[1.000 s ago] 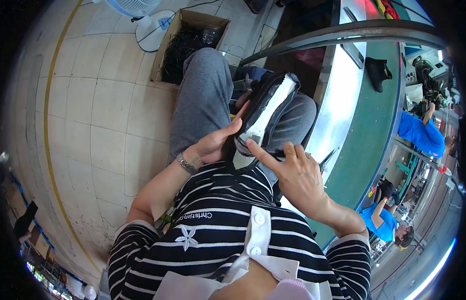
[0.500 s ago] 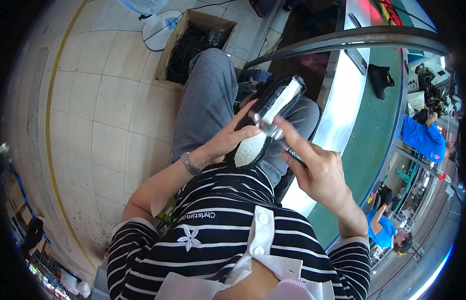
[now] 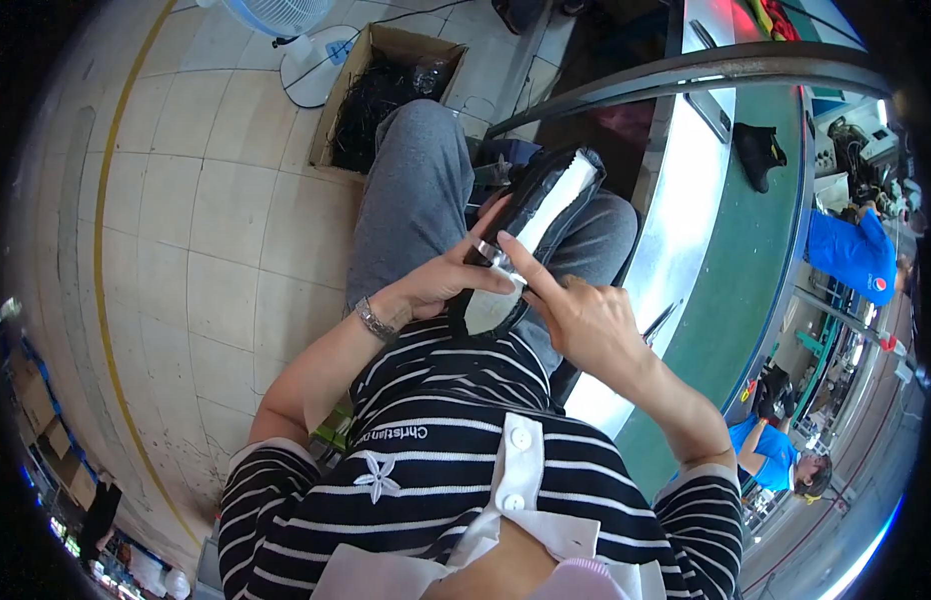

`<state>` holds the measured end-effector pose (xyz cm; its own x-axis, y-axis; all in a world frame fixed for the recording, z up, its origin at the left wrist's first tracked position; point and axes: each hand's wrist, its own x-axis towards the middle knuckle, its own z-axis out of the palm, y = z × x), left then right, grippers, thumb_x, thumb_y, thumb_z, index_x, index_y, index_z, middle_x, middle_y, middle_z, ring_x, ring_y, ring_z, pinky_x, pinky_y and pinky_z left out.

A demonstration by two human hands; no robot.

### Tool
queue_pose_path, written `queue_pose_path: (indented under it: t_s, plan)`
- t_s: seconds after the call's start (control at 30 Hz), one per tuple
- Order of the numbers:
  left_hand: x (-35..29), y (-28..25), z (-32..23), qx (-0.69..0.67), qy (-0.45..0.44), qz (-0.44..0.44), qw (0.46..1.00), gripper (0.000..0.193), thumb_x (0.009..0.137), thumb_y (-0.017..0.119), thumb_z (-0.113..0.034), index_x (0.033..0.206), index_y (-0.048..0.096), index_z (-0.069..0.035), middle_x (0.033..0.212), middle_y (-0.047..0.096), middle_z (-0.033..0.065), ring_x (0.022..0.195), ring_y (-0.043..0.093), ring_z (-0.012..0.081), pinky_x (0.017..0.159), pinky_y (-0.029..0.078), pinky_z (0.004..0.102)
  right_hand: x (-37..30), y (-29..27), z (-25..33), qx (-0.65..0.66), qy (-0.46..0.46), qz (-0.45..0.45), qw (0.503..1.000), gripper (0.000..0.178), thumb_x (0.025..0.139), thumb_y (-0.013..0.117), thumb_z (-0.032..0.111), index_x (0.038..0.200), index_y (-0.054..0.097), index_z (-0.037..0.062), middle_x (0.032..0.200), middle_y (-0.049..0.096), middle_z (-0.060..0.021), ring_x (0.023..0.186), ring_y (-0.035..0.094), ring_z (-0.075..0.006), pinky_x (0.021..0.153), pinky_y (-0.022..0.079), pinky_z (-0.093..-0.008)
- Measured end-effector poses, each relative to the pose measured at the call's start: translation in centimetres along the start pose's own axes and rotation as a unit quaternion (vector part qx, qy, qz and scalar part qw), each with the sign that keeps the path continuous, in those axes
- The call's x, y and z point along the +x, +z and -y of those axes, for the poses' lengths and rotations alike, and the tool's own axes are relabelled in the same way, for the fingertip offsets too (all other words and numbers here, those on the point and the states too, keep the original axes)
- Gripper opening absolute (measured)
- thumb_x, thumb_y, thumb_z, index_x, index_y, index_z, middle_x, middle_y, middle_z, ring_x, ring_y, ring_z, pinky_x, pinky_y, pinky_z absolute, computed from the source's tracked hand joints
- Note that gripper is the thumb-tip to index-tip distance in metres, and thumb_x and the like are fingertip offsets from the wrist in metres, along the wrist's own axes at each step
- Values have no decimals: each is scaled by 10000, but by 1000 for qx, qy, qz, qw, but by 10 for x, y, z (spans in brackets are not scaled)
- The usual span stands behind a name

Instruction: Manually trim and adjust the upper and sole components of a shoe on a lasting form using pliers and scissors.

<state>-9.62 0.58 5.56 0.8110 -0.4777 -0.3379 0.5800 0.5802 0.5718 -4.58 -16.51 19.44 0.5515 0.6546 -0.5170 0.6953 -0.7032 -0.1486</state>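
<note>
Broadly, a pale tiled floor (image 3: 226, 250) spreads on the left and a long green-topped bench (image 3: 716, 260) runs along the right, a metal rail (image 3: 686, 75) crossing in front of its far part. An open cardboard box (image 3: 416, 45) sits on the tiles, holding a dark, stringy tangle (image 3: 371, 110) and something crumpled and clear; the left knee (image 3: 421, 150) hides its near corner. Just beside the box stands a fan (image 3: 316, 65). On the bench rests a dark boot (image 3: 756, 155). Above the lap is a black shoe (image 3: 561, 205), white underside upward. The left hand (image 3: 431, 290) clasps its side, thumb over the sole. The right hand (image 3: 596, 325) points its index finger across a small shiny metal piece (image 3: 491, 254) at the shoe's middle; whether it pinches that piece, I cannot tell.
</note>
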Motion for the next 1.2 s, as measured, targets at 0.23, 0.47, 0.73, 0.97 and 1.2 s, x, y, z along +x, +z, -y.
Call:
queue_pose_path:
  t_s: [0.23, 0.47, 0.73, 0.97, 1.2]
  plan:
    - [-14, 5, -20, 29, -25, 26, 999, 1150, 705, 789, -84, 1559, 34, -241, 1570, 183, 101, 1416, 253, 237, 1138, 254, 375, -6, 10, 0, 58, -52, -112, 991, 677, 932, 599, 204, 1514, 263, 283, 617, 605, -42, 452, 589, -171, 392, 450, -317]
    - [-17, -2, 11, -161, 25, 39, 986, 689, 1003, 492, -342, 1555, 96, -225, 1596, 139, 66, 1450, 179, 184, 1163, 190, 344, -23, 24, -32, 407, 12, -54, 912, 671, 927, 619, 164, 1498, 267, 161, 830, 654, -132, 718, 681, -264, 654, 525, -370]
    - [-18, 15, 24, 41, 108, -70, 991, 669, 998, 511, -260, 1548, 143, -163, 1590, 154, 76, 1436, 208, 188, 1163, 196, 346, -37, 4, -11, 370, -9, -143, 918, 627, 925, 632, 241, 1483, 346, 235, 881, 648, -166, 634, 673, -257, 534, 555, -352]
    - [-15, 10, 19, 114, 136, 8, 984, 1143, 735, 828, -233, 1553, 32, -173, 1602, 91, 88, 1456, 158, 218, 1184, 169, 390, -25, 30, -11, 138, -5, 37, 990, 702, 895, 635, 195, 1483, 299, 384, 848, 616, -224, 579, 649, -263, 456, 530, -349]
    - [-16, 3, 20, 219, 145, 13, 965, 1213, 691, 854, -181, 1550, -2, -134, 1608, 40, 105, 1474, 83, 240, 1189, 121, 386, -43, 18, 4, 164, -187, -83, 965, 810, 839, 664, 128, 1462, 283, 479, 915, 644, -199, 597, 654, -256, 460, 546, -321]
